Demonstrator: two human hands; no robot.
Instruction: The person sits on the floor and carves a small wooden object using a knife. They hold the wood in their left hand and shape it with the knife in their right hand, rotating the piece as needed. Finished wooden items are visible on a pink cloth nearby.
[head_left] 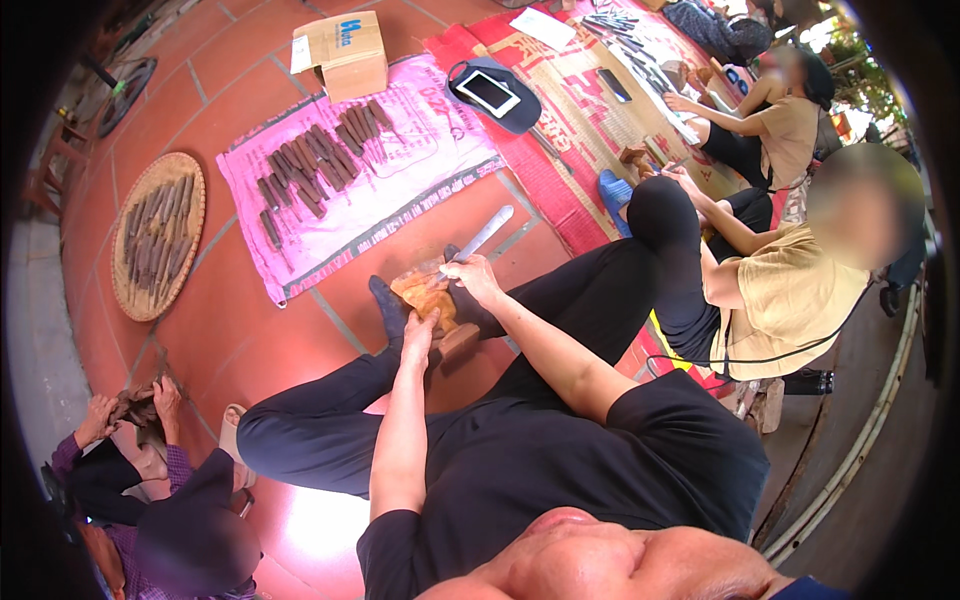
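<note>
Between my shins, my left hand [420, 330] grips the lower edge of an orange-brown piece of bark [424, 293]. My right hand [473, 277] is closed around a long silver-grey metal tool [490, 230], perhaps a knife or scraper. One rounded end points up and away to the right, and the other reaches the bark's upper right side. Fingers partly hide the working end. Just below the bark, a small brown wooden block [459, 340] sits by my right foot. My dark-socked feet [388, 305] flank the piece.
Ahead lies a pink sheet [400, 100] bearing rows of dark brown bark sticks [310, 165]. A round woven tray [197, 240] with more sticks is at left. A cardboard box [350, 60] and a cap [520, 112] holding a phone stand beyond. People work at right and lower left.
</note>
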